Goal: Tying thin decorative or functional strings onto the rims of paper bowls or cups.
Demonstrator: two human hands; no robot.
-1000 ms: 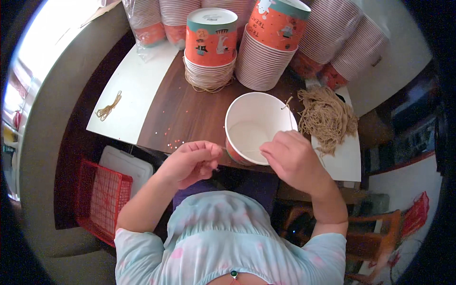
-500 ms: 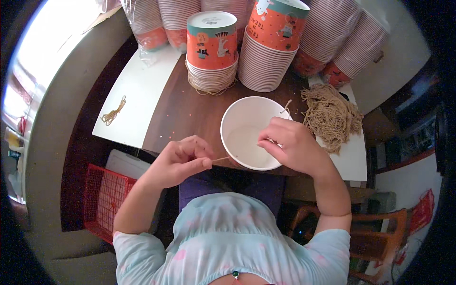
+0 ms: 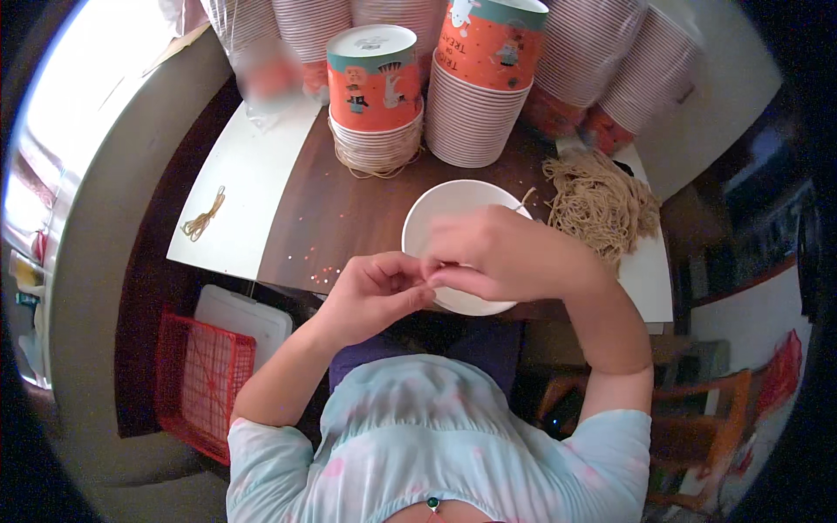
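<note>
A white-lined paper bucket (image 3: 440, 202) stands mouth up at the table's near edge, partly covered by my hands. A short end of tan cord (image 3: 527, 199) sticks out at its right rim. My left hand (image 3: 379, 295) is at the bucket's near left rim, thumb and fingers pinched together on the cord, which is mostly hidden there. Over the bucket's mouth, my right hand (image 3: 501, 255) is closed, its fingertips meeting those of the left. Its upper fingers are blurred, and what it pinches is hidden.
A heap of tan cords (image 3: 602, 209) lies at the right. Behind the bucket stand an upside-down orange bucket stack (image 3: 373, 96) with cords round its base and a taller stack (image 3: 479, 113). A small cord bundle (image 3: 205, 214) lies at the left; a red basket (image 3: 205, 375) is below.
My right hand has moved left across the bucket's mouth to meet my left hand. The left hand has shifted slightly right, and the cord stretch beside it is now covered.
</note>
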